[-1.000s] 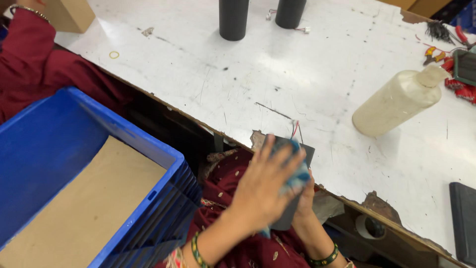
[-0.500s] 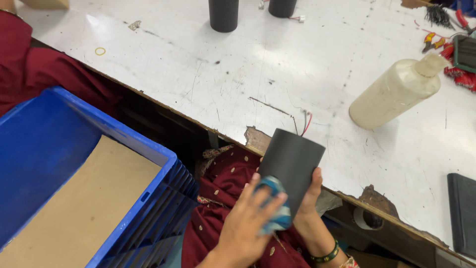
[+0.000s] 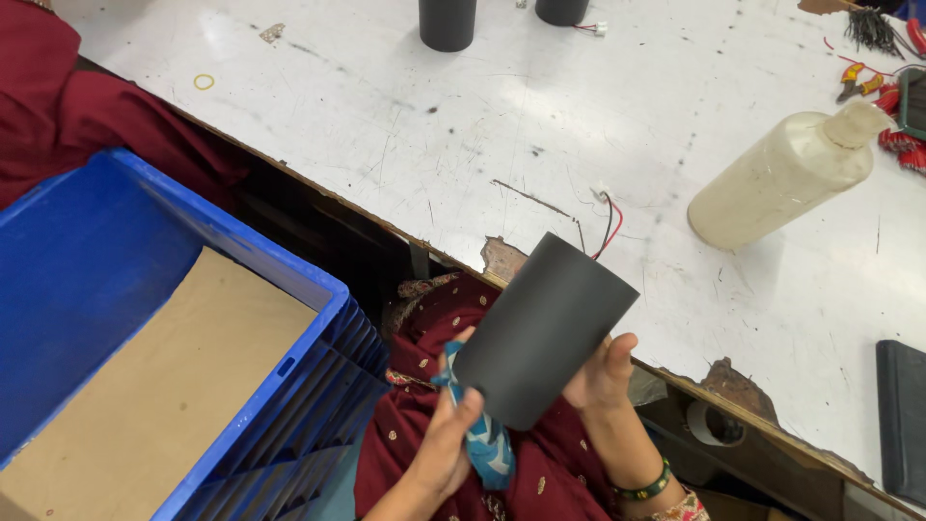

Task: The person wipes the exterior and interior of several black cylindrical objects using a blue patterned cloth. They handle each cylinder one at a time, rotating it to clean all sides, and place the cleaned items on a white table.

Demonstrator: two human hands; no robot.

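Black cylinder (image 3: 542, 328) tilted over my lap, just off the table (image 3: 540, 116) edge, red and black wires (image 3: 608, 217) out its far end. Right hand (image 3: 603, 371) grasps it from behind. Left hand (image 3: 449, 439) clenches a blue cloth (image 3: 482, 439) against its near end. Left of the grip, a blue crate (image 3: 145, 318); far right, a cream bottle (image 3: 786, 178).

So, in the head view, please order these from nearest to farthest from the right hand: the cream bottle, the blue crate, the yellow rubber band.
Measured from the right hand, which holds the black cylinder:
1. The cream bottle, lying on the white table, up and to the right.
2. The blue crate, at the left, beside the table edge.
3. The yellow rubber band, far upper left on the table.
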